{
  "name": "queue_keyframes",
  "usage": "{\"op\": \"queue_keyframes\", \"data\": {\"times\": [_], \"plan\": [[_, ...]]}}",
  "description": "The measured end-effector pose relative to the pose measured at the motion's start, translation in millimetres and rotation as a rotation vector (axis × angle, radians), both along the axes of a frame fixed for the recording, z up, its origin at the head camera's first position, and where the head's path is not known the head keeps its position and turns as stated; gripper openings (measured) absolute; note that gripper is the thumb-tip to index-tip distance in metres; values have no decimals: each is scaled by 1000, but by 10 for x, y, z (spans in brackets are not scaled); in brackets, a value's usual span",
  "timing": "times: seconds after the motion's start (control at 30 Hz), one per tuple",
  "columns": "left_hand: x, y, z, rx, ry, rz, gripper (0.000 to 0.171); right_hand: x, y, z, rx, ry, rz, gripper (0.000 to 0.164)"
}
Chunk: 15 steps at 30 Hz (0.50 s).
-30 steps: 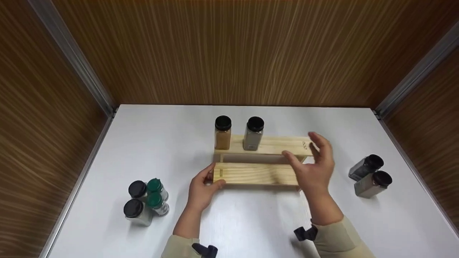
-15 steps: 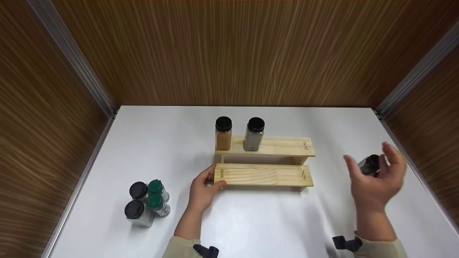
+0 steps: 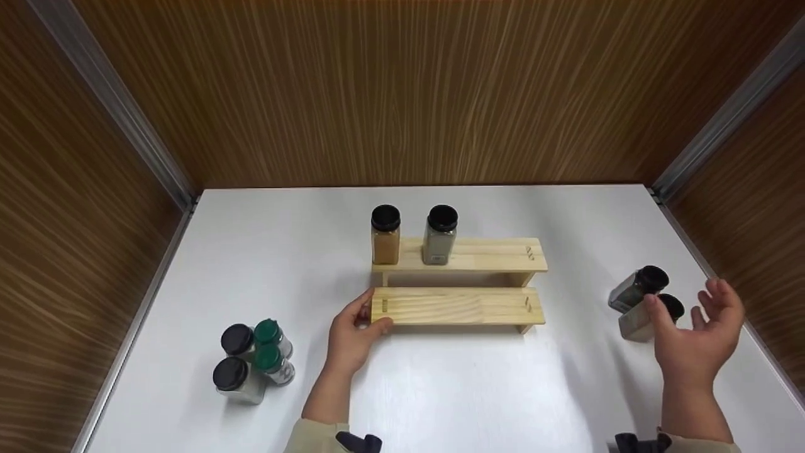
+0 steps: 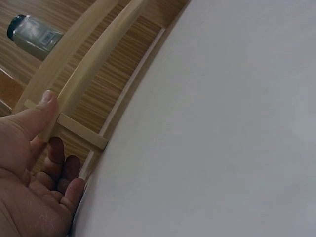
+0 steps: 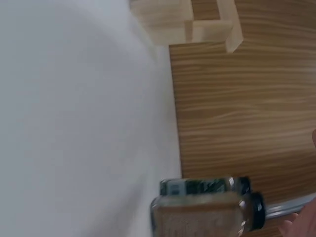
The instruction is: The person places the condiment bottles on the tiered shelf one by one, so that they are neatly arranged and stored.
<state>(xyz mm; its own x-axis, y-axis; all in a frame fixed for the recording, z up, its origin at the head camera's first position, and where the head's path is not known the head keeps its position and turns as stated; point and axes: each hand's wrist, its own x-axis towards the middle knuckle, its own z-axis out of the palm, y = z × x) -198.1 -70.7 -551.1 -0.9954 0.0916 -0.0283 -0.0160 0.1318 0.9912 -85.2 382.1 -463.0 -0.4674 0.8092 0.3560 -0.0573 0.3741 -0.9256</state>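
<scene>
A two-tier wooden rack [image 3: 459, 306] stands mid-table. My left hand [image 3: 350, 336] grips the left end of its lower shelf, thumb on top and fingers at the side, as the left wrist view also shows. On the upper shelf stand a spice jar with orange-brown contents [image 3: 385, 242] and one with grey contents [image 3: 439, 242], both black-lidded. At the right, my right hand [image 3: 697, 340] hovers with fingers apart beside two black-capped spice jars, a dark one [image 3: 629, 294] and a paler one [image 3: 636, 324]. In the right wrist view the paler jar [image 5: 200, 217] is close to the camera.
At the left of the white table [image 3: 453, 390] several jars cluster: two with black lids, such as the front one [image 3: 242, 385], and two smaller green-lidded ones, such as the front one [image 3: 277, 368]. Wood-grain panels [image 3: 402, 94] enclose the back and sides.
My right hand has moved from above the rack's right end across to the two jars at the right, fingers spread. My left hand has kept its grip on the rack.
</scene>
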Motion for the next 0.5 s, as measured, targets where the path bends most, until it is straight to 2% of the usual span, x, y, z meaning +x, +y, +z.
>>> {"op": "queue_keyframes", "data": {"times": [0.23, 0.37, 0.5], "plan": [[6, -11, -8, -3, 8, 3, 72, 31, 189, -207, -284, 39, 87, 99], [0, -6, 4, 4, 7, 6, 72, 57, 259, -300, -306, -30, 107, 103], [0, -2, 4, 5, 4, 4, 72, 78, 315, -368, -294, -142, 146, 110]]}}
